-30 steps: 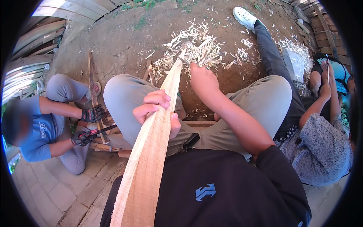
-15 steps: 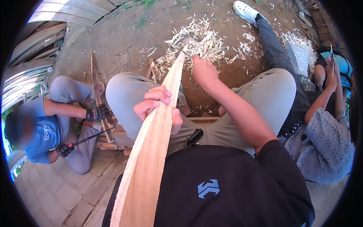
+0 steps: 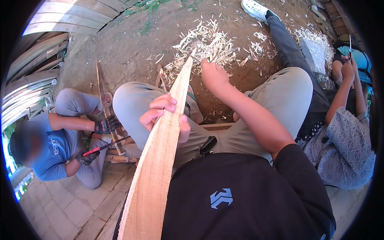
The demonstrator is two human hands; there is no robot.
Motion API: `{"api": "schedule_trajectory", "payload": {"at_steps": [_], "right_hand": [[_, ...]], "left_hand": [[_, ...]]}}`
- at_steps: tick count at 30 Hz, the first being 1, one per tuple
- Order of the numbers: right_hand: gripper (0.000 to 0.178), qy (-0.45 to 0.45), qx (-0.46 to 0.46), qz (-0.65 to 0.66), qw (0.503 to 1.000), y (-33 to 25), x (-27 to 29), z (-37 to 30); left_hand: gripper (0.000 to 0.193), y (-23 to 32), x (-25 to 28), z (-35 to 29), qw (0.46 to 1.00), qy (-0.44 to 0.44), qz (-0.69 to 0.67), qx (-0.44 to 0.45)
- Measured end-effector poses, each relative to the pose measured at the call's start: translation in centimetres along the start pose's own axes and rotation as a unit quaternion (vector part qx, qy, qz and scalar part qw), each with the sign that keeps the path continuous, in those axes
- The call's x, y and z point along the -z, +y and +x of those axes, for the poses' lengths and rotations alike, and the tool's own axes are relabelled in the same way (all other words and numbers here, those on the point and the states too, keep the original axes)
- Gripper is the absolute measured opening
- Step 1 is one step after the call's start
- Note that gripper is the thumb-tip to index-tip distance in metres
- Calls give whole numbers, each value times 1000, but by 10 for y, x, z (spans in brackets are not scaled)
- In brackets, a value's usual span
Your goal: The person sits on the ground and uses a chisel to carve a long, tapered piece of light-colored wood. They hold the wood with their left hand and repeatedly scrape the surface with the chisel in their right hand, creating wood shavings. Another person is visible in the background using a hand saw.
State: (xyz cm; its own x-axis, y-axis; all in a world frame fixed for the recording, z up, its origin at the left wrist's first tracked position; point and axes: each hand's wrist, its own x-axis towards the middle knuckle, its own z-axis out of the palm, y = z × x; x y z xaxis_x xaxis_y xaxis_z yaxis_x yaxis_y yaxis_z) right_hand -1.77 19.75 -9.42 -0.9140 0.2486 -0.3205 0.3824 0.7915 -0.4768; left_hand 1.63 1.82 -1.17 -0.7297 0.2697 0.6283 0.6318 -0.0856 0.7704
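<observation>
Left hand (image 3: 150, 118) clamped round plank (image 3: 154, 172), below narrow tip (image 3: 189, 64); plank slants across black shirt (image 3: 244, 180), tip toward shavings (image 3: 208, 42). Right hand (image 3: 215, 77) fisted, seemingly on thin blade (image 3: 196, 59) beside tip. Best: shallow outward strokes, left hand well behind blade, plank steady.

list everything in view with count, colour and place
tapered wood: 1, pale, left of centre
wood shavings: many, pale, upper centre and upper right
slab: 1, pale grey, upper right
planks: several, brown, upper left
paving: many, grey, lower left
co-workers: 3, blue, patterned grey and turquoise clothes, left and right
gloves: 2, dark, left co-worker
red-handled tool: 1, red and dark, left
wood strip: 1, brown, left
shoe: 1, white, top
own shirt: 1, black, bottom
own trousers: 1, grey, centre
left hand: 1, bare, gripping tapered wood
right hand: 1, bare, closed near its tip
</observation>
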Motion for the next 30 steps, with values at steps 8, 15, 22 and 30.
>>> {"api": "schedule_trajectory", "payload": {"at_steps": [8,15,22,30], "right_hand": [[18,-2,-5,9,1000,1,-7,7],[19,-19,-18,20,999,1,-4,6],[18,1,-22,13,1000,4,-17,10],[19,4,-21,34,999,12,-22,25]], "left_hand": [[51,-1,-1,0,1000,7,-4,-15],[51,-2,-2,2,1000,2,0,-12],[52,-3,0,-1,1000,0,-3,-7],[51,1,-1,-4,1000,-8,2,-3]]}}
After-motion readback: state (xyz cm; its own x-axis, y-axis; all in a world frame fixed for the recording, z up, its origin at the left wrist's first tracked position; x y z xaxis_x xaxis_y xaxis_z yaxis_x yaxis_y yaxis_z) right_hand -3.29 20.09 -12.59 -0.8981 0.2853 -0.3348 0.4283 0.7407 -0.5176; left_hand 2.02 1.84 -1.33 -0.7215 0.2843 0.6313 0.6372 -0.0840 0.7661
